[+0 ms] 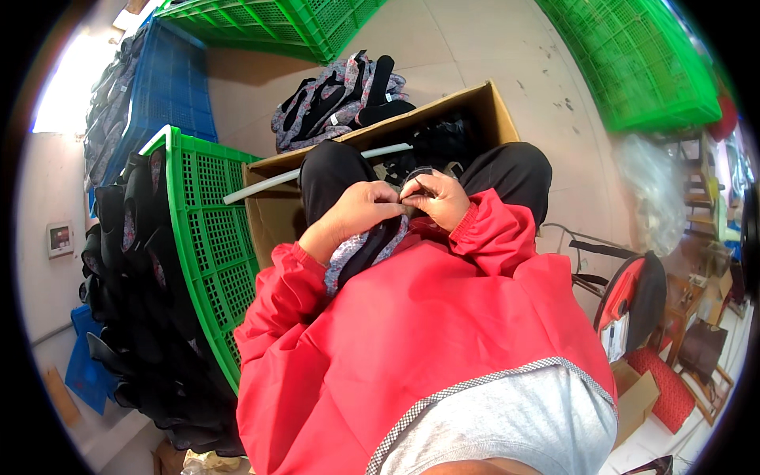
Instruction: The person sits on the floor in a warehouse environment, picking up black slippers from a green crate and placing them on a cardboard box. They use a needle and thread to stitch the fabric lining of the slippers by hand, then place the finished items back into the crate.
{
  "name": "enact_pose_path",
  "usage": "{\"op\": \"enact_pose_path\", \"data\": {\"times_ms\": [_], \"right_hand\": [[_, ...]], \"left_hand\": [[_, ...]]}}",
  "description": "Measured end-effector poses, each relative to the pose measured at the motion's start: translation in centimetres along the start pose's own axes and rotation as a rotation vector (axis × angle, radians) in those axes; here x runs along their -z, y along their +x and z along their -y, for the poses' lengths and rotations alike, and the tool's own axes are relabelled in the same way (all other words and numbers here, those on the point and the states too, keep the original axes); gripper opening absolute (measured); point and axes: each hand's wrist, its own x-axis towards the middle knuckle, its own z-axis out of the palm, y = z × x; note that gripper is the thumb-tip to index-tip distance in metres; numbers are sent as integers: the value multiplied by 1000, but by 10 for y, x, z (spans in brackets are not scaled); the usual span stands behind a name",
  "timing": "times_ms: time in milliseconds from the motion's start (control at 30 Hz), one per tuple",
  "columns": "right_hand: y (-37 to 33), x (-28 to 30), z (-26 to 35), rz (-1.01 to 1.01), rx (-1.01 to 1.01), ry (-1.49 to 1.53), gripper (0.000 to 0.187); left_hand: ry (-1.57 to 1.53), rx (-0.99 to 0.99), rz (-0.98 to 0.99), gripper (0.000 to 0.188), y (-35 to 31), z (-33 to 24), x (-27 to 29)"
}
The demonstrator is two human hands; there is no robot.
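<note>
Above my lap, my left hand and my right hand meet with fingers closed in a pinch. Between them is a fabric piece, floral print with black, that hangs down from my left fingers against my red smock. What my fingertips grip in detail is small and partly hidden. Just beyond my hands, a cardboard box stands between and past my knees, with dark items inside. A pale rod lies across its left side. Behind the box is a pile of floral and black fabric pieces.
At the left, a green crate is heaped with black shoe-like pieces; a blue crate stands farther back. More green crates are at the far side. To the right are clear plastic and a round red-and-black object.
</note>
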Motion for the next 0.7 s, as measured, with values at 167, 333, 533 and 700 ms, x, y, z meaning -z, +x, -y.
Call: {"op": "enact_pose_path", "data": {"times_ms": [167,333,533,700], "right_hand": [[-2,-2,-12,-74,-52,18,8],[-5,15,-27,-320,23,-77,10],[-36,31,-4,-131,-353,348,22],[-43,5,-4,57,-471,483,19]], "left_hand": [[-123,159,112,12,12,2,7],[-250,216,113,19,17,11,0],[-479,287,48,19,17,21,-6],[-629,291,-4,18,17,20,-10]]}}
